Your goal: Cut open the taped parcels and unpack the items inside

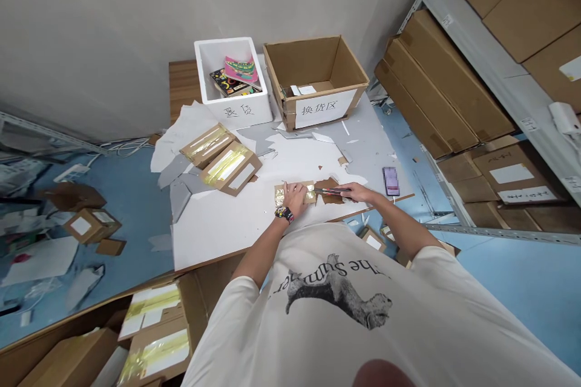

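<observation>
The person sat at a low table with a white sheet on top (236,236) and worked with both bare hands. The left hand (295,198) lay on a flat brown parcel with shiny yellow tape (290,195). Its fingers were spread and pressed down, not clenched. A dark watch (284,214) sat on that wrist. The parcel lay near the front edge of the table, right under the hand. The right hand (358,192) was closed tight around a box cutter (331,191), and the tip of the cutter was just beside the parcel. Torn bits of brown card (327,190) lay by the cutter, under the right hand's reach. Two more taped parcels (220,154) lay side by side further up the table, and a small purple phone (391,181) lay off to the right. At the back stood a white foam box (231,97) with colorful books in it, and next to it stood an open cardboard box (315,60) with a white paper sign on the front. Big brown boxes (449,84) sat on metal shelves to the right, and more parcels (154,329) lay in a box near the person's front.
</observation>
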A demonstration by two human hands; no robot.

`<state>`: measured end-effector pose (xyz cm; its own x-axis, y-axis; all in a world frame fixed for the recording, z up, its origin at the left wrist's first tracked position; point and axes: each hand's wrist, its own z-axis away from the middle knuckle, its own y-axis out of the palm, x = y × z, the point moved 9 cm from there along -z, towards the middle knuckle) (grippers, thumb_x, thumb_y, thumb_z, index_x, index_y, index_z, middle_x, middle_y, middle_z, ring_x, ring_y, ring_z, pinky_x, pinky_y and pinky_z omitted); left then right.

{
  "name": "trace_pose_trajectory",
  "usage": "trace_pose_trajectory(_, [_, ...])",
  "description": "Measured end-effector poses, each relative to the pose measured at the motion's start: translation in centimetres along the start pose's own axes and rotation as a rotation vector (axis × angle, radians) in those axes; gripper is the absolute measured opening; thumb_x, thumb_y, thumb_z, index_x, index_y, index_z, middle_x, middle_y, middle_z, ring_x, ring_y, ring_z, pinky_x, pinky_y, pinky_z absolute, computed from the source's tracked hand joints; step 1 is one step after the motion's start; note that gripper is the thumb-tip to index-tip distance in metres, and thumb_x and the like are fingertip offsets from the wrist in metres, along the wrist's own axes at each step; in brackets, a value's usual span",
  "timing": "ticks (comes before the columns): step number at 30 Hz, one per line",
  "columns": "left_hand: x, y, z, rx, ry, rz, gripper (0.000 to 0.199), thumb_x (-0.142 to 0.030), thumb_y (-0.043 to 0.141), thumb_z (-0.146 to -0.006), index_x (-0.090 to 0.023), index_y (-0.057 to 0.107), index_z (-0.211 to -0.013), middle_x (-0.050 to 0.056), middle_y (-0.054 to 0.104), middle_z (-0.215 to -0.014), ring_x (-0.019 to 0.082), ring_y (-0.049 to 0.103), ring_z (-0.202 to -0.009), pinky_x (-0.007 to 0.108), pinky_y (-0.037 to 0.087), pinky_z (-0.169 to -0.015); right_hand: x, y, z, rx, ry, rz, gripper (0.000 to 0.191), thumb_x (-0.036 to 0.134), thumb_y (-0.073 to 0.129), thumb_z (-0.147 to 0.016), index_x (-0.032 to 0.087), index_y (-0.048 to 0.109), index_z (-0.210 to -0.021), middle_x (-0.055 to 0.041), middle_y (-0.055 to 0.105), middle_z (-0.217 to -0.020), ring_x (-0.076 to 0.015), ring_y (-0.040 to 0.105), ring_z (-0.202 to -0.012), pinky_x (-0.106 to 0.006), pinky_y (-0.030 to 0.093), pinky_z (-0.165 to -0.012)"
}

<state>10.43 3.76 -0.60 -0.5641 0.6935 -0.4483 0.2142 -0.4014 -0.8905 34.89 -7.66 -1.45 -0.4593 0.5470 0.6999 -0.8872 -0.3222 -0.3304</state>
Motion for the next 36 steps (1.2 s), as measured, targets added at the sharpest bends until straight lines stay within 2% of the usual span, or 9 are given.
trace_pose_trajectory(7, [0.4,0.1,0.2,-0.016,-0.014,0.075,0.043,-0.025,0.086,-0.087,-0.030,0.074,-0.128,0.010,0.071,-0.135,0.038,0.058,-0.136,0.077,0.009,-0.140,0.1,-0.8,-0.9,-0.047,-0.011,-0.034,0.063,0.049,0.080,-0.097,0.021,0.078,-0.153,0.0046,0.060,-0.065,-0.0094,0.041,-0.052,-0.023,0.036,-0.051])
trace_pose_trajectory(16, [0.3,-0.2,0.1,-0.017,-0.033,0.097,0.045,-0.024,0.088,-0.083,-0.033,0.076,-0.126,0.007,0.072,-0.136,0.036,0.059,-0.136,0.074,0.007,-0.141,-0.4,2.6,-0.1,0.022,-0.012,-0.225,0.076,0.056,0.075,-0.098,0.017,0.068,-0.163,0.0097,0.048,-0.058,-0.0103,0.041,-0.048,-0.023,0.036,-0.047])
trace_pose_trajectory(19, [0.3,-0.2,0.2,-0.012,-0.032,0.094,0.041,-0.027,0.089,-0.085,-0.033,0.076,-0.124,0.007,0.072,-0.135,0.035,0.061,-0.134,0.073,0.005,-0.141,-0.5,3.1,0.0,0.055,-0.012,-0.232,0.075,0.057,0.075,-0.098,0.019,0.068,-0.162,0.0096,0.050,-0.060,-0.0102,0.042,-0.048,-0.022,0.036,-0.046])
trace_pose_trajectory(22, [0.3,-0.2,0.1,0.008,-0.033,0.081,0.037,-0.030,0.089,-0.088,-0.032,0.076,-0.122,0.007,0.071,-0.137,0.034,0.062,-0.134,0.073,0.003,-0.141,-0.1,2.8,-0.5,0.016,-0.025,-0.218,0.073,0.057,0.076,-0.099,0.018,0.070,-0.160,0.0088,0.052,-0.060,-0.0095,0.040,-0.049,-0.022,0.035,-0.047])
trace_pose_trajectory(25, [0.4,-0.2,0.2,0.048,-0.039,0.068,0.043,-0.033,0.091,-0.088,-0.032,0.075,-0.127,0.008,0.071,-0.139,0.035,0.063,-0.136,0.073,0.006,-0.141,-0.1,2.5,-0.6,0.008,-0.044,-0.202,0.070,0.056,0.076,-0.100,0.018,0.070,-0.159,0.0065,0.059,-0.065,-0.0096,0.044,-0.051,-0.022,0.039,-0.049])
trace_pose_trajectory(29, [0.6,-0.7,0.3,0.058,-0.051,0.084,0.040,-0.039,0.082,-0.097,-0.031,0.073,-0.136,0.009,0.072,-0.145,0.034,0.064,-0.139,0.069,0.009,-0.142,-2.4,0.3,1.5,-0.137,-0.018,-0.211,0.060,0.050,0.074,-0.099,0.020,0.075,-0.151,0.0019,0.068,-0.078,-0.0110,0.054,-0.057,-0.022,0.045,-0.053])
trace_pose_trajectory(32, [1.5,-1.9,-0.2,-0.002,-0.087,0.100,0.039,-0.037,0.061,-0.109,-0.032,0.071,-0.147,0.009,0.070,-0.153,0.031,0.061,-0.145,0.060,0.021,-0.140,-3.8,-1.1,4.0,-0.283,0.012,-0.307,0.060,0.049,0.073,-0.097,0.024,0.068,-0.152,-0.0027,0.077,-0.099,-0.0125,0.066,-0.063,-0.022,0.052,-0.056])
trace_pose_trajectory(34, [2.4,-2.4,-0.6,-0.020,-0.107,0.077,0.048,-0.037,0.059,-0.109,-0.032,0.067,-0.156,0.011,0.068,-0.159,0.033,0.058,-0.149,0.059,0.026,-0.138,-3.9,-0.5,4.7,-0.299,0.025,-0.407,0.063,0.049,0.072,-0.095,0.027,0.061,-0.153,-0.0037,0.079,-0.110,-0.0135,0.070,-0.066,-0.022,0.053,-0.057])
trace_pose_trajectory(36, [3.1,-2.4,-1.1,0.006,-0.112,0.048,0.055,-0.040,0.064,-0.105,-0.034,0.065,-0.160,0.010,0.070,-0.158,0.035,0.059,-0.148,0.060,0.026,-0.137,-3.2,0.8,4.6,-0.292,0.026,-0.452,0.063,0.050,0.071,-0.094,0.027,0.058,-0.152,-0.0023,0.079,-0.104,-0.0137,0.068,-0.065,-0.023,0.052,-0.058])
